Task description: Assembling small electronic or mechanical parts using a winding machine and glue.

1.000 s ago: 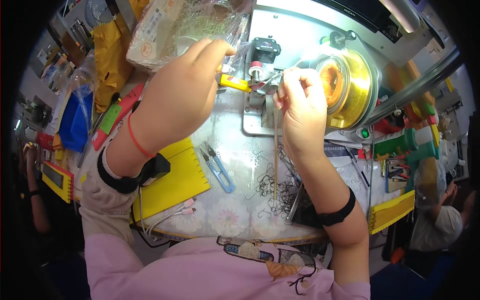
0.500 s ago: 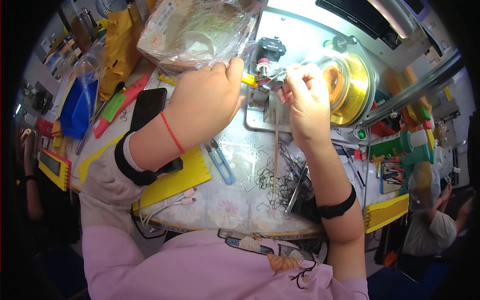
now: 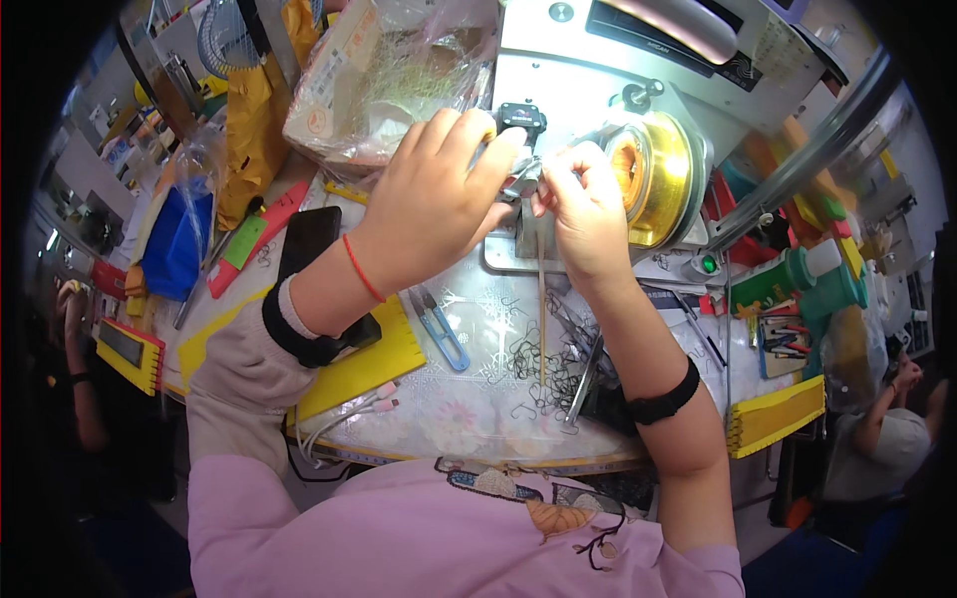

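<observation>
My left hand (image 3: 439, 184) is at the small head (image 3: 520, 179) of a light grey bench machine (image 3: 553, 65), its fingers bent over the left side and hiding whatever they grip. On the other side of that head, my right hand (image 3: 586, 214) is closed in a pinch, thumb against forefinger. What it holds is too small to make out. Just right of it stands a spool of yellow line (image 3: 663, 179) on the machine. A thin wooden stick (image 3: 542, 309) runs down from the machine toward a pile of small dark hooks (image 3: 548, 369).
Left of the hooks lie light blue snips (image 3: 441, 334) and a yellow board (image 3: 384, 359) with a dark phone (image 3: 311, 239) beyond it. Behind my left hand stands a plastic-wrapped carton (image 3: 344, 85). A green bottle (image 3: 773, 284) is at the right, and metal tweezers (image 3: 585, 379) lie by the hooks.
My left hand has moved in over the machine head, covering the yellow handle that showed beside it. My right hand keeps its pinch there. The whole view has shifted slightly.
</observation>
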`<state>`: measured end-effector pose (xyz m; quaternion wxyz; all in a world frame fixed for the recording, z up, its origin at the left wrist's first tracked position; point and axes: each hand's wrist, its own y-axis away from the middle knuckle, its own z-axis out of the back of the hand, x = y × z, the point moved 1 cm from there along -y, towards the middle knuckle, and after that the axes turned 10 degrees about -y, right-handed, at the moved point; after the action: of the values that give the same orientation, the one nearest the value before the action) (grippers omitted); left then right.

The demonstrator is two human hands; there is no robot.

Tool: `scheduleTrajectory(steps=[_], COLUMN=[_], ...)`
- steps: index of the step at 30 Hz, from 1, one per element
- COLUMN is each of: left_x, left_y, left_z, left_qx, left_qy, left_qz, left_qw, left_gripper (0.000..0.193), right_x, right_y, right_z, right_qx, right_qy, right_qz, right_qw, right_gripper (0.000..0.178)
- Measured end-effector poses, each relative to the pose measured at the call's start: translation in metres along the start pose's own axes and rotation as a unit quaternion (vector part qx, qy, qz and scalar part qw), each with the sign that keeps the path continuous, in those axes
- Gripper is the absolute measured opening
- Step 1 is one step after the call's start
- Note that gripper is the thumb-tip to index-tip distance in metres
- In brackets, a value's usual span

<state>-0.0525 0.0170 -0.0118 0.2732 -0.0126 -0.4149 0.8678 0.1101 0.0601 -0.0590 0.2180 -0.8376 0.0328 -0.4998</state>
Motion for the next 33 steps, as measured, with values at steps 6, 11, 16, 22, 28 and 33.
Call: scheduleTrajectory(steps=[6,11,16,22,28,33], left_x=[0.008,0.003,0.003,0.005,-0.007,-0.002], left_y=[-0.009,-0.010,-0.007,-0.007,-0.007,0.025], left_z=[-0.005,-0.011,-0.017,-0.017,0.013,-0.002], left_qx=[-0.061,-0.127,-0.136,-0.147,0.080,0.298], left_qy=[0.034,0.009,0.011,0.018,-0.087,-0.163], left_qz=[-0.104,-0.148,-0.159,-0.153,0.019,0.088], left_qw=[0.992,0.981,0.978,0.977,0.993,0.936], left_gripper=[0.034,0.029,0.027,0.024,0.076,0.069], right_x=[0.005,0.005,0.006,0.007,0.005,0.004], right_y=[0.002,0.004,0.004,0.003,0.001,0.004], right_z=[-0.004,-0.004,-0.002,-0.005,-0.001,-0.007], right_qx=[0.001,-0.004,-0.008,-0.004,-0.006,-0.018], right_qy=[0.033,0.009,0.044,0.036,0.037,0.033], right_qz=[0.008,0.015,-0.004,0.004,-0.008,-0.031], right_qw=[0.999,1.000,0.999,0.999,0.999,0.999], right_gripper=[0.009,0.010,0.012,0.012,0.012,0.013])
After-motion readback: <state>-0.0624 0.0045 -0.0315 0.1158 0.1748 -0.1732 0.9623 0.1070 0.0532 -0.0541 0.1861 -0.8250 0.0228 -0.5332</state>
